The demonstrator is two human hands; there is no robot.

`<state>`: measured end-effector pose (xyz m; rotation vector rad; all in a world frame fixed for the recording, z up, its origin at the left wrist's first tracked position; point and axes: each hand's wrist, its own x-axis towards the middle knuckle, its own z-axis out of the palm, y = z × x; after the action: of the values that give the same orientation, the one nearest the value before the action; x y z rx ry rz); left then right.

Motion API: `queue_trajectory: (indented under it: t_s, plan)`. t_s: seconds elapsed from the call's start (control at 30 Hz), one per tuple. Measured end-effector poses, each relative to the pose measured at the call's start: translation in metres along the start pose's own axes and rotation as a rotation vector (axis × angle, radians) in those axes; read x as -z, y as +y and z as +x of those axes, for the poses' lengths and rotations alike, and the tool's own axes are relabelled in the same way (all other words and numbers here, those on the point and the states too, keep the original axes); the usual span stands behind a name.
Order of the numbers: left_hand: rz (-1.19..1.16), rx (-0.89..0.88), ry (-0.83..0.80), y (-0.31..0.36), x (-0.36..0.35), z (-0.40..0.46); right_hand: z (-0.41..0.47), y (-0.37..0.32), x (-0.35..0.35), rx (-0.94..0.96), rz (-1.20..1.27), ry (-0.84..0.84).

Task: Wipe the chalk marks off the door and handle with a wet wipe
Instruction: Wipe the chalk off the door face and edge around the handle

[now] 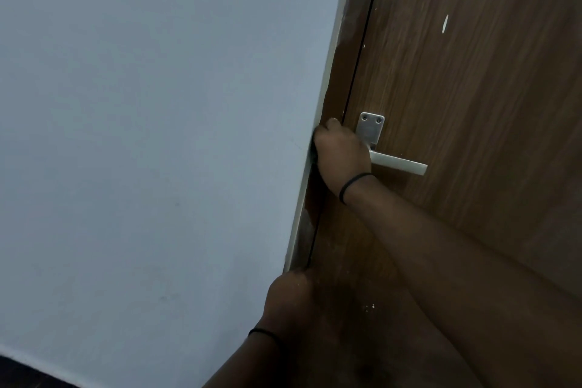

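Right hand point(341, 153) curled at the door frame point(333, 79), fingers hidden; whatever it holds cannot be told. Left hand point(288, 290) lower on the same edge, fingers out of sight, grip unclear. No wipe visible. Door point(472, 72) fills right side, wood grain, with a white mark point(445, 23) high up and specks low. Metal handle point(398, 164) just right of the right hand. Grey wall point(141, 135) takes the whole left.

Right hand point(341, 154) seemingly blocks the handle point(398, 164); door point(472, 88) above lies open.
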<state>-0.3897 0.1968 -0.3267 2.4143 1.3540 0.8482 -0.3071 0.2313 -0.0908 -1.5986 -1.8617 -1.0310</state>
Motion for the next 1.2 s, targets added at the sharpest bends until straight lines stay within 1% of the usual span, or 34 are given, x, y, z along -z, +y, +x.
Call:
queue_trajectory:
  t_s: [0.13, 0.23, 0.37, 0.5, 0.67, 0.73, 0.87, 0.93, 1.0, 1.07, 1.13, 1.2]
  plan:
    - [0.019, -0.004, 0.029, -0.003, 0.004, -0.007, -0.006, -0.004, -0.005, 0.035, -0.059, -0.019]
    - [0.049, -0.005, 0.053, -0.006, 0.006, -0.012, -0.026, -0.004, -0.015, 0.106, -0.082, -0.042]
    - [0.088, -0.021, 0.061, -0.015, 0.01, -0.016, -0.067, -0.007, -0.04, 0.203, -0.068, -0.119]
    - [0.117, 0.006, 0.057, -0.024, 0.013, -0.017, -0.095, -0.011, -0.069, 0.233, -0.002, -0.282]
    - [0.12, 0.005, 0.062, -0.026, 0.015, -0.017, -0.091, -0.007, -0.066, 0.287, 0.033, -0.337]
    - [0.108, 0.01, 0.062, -0.025, 0.016, -0.017, -0.081, 0.0, -0.054, 0.288, 0.047, -0.296]
    - [0.1, 0.01, 0.085, -0.023, 0.018, -0.01, -0.036, 0.014, -0.029, 0.181, 0.09, -0.011]
    - [0.092, -0.003, 0.102, -0.02, 0.018, -0.007, -0.029, 0.012, -0.025, 0.157, 0.081, 0.04]
    - [0.087, -0.025, 0.094, -0.016, 0.014, -0.006, -0.039, 0.009, -0.033, 0.159, 0.062, 0.038]
    - [0.088, -0.041, 0.083, -0.013, 0.009, -0.006, -0.059, 0.006, -0.045, 0.179, 0.076, -0.001]
    - [0.095, -0.038, 0.075, -0.014, 0.004, -0.008, -0.084, 0.005, -0.06, 0.239, 0.109, -0.08]
    - [0.1, -0.033, 0.061, -0.017, 0.0, -0.01, -0.109, 0.005, -0.074, 0.318, 0.128, -0.195]
